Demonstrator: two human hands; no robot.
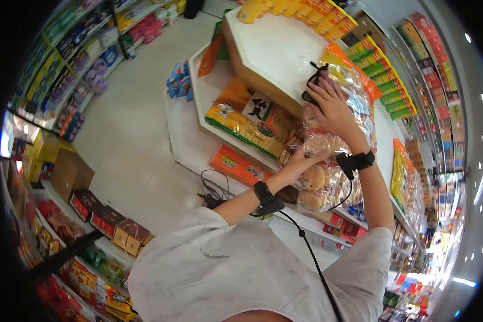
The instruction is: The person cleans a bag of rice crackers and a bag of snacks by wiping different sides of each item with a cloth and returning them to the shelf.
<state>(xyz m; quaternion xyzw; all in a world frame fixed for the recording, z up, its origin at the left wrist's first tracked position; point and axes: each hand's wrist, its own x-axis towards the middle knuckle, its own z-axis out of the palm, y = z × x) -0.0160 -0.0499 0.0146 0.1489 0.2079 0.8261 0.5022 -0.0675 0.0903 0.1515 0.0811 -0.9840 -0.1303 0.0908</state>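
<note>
My left hand is at the lower part of a clear bag of round cookies, its thumb and fingers spread around the plastic. My right hand lies higher up, fingers stretched flat over the bag's upper end and a dark object with a black strap; what that object is I cannot make out. More clear cookie bags lie right below my hands. Beside them, a large yellow-and-orange snack bag rests on the stepped shelf. Black bands with cabled devices sit on both wrists.
A white tiered display stand carries yellow tube packs at the top. Green-and-yellow packs line the right. An orange box sits on the lower tier. Stocked shelves and cardboard boxes stand left across the floor.
</note>
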